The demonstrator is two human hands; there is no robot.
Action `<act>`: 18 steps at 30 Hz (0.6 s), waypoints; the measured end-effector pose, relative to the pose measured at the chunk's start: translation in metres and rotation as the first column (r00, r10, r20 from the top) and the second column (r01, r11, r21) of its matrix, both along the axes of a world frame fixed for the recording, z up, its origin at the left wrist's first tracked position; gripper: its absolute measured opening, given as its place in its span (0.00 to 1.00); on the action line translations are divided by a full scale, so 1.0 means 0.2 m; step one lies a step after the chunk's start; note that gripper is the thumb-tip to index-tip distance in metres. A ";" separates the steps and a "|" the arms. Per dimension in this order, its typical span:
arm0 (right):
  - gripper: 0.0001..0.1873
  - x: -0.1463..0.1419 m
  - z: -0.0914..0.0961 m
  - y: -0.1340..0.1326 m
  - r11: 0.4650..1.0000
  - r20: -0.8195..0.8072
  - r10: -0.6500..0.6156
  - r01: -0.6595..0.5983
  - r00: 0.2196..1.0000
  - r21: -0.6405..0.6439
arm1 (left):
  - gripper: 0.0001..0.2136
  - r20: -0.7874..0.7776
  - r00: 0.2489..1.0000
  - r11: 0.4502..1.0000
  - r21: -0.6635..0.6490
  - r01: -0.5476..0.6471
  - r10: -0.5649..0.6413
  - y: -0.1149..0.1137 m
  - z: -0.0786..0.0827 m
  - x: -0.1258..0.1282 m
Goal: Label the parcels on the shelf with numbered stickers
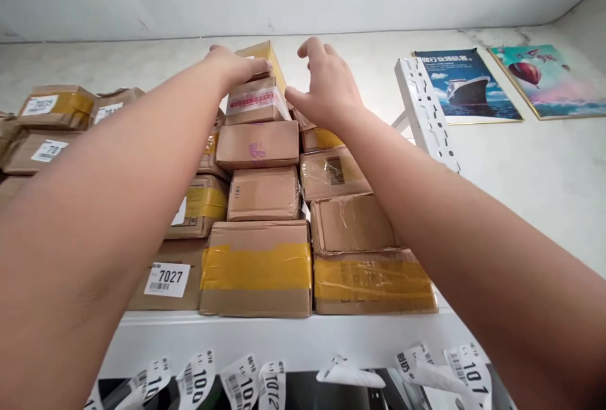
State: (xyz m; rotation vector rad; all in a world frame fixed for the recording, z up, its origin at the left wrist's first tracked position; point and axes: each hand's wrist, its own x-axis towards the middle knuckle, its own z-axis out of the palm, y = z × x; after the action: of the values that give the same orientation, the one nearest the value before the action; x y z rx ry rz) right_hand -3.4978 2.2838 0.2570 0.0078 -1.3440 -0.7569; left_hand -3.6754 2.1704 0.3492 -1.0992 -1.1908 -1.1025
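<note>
Both my arms reach up toward a tall stack of cardboard boxes on a shelf. My left hand (241, 67) lies at the upper box (272, 56), its thumb stretched across the front; whether it presses on the box is unclear, and some of its fingers are hidden. My right hand (329, 84) is raised just right of the stack, with fingers apart and slightly bent, holding nothing. Beneath my left hand sits a box with red-printed white tape (253, 100). Under that is a box with purple writing (258, 144), then a plain box (264, 194) and a wide yellow-taped box (255, 271).
More boxes (355, 223) are stacked to the right, and labelled boxes (57, 107) stand at left. A white perforated post (426, 113) rises at right. Paper labels (196, 381) hang under the shelf edge (284, 340). Two posters (468, 88) are on the wall.
</note>
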 end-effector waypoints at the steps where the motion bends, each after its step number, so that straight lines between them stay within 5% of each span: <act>1: 0.18 0.04 -0.04 -0.02 1.000 -0.003 0.013 -0.013 1.000 -0.025 | 0.39 0.184 0.983 1.000 0.026 0.011 -0.016 0.01 -0.02 0.05; 4: 0.17 0.14 -0.13 -0.07 0.994 -0.017 0.063 -0.065 0.998 -0.091 | 0.40 0.401 0.914 0.977 0.210 -0.034 -0.055 0.00 -0.09 0.22; 7: 0.22 0.22 -0.18 -0.12 0.994 -0.046 0.091 -0.094 0.995 -0.065 | 0.46 0.218 0.973 0.939 0.345 -0.004 -0.076 -0.10 -0.16 0.37; 10: 0.35 0.28 -0.25 -0.23 0.999 -0.102 0.045 -0.043 0.994 0.024 | 0.37 -0.068 0.996 0.963 0.262 0.068 -0.052 -0.26 -0.33 0.51; 14: 0.48 0.35 -0.48 -0.46 0.998 -0.149 0.014 -0.003 0.989 0.070 | 0.37 -0.310 0.934 0.977 0.053 0.204 -0.178 -0.48 -0.80 0.63; 18: 0.48 0.34 -0.86 -0.57 0.978 -0.058 0.199 -0.195 0.978 0.069 | 0.41 -0.174 0.875 0.892 -0.116 0.437 -0.451 -0.65 -1.32 0.61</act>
State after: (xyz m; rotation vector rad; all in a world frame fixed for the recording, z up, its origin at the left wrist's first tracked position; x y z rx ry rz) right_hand -3.4297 2.1697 0.0842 0.1637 -1.2365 -0.6258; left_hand -3.5543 2.0397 0.0856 -1.5547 -0.8444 -1.2660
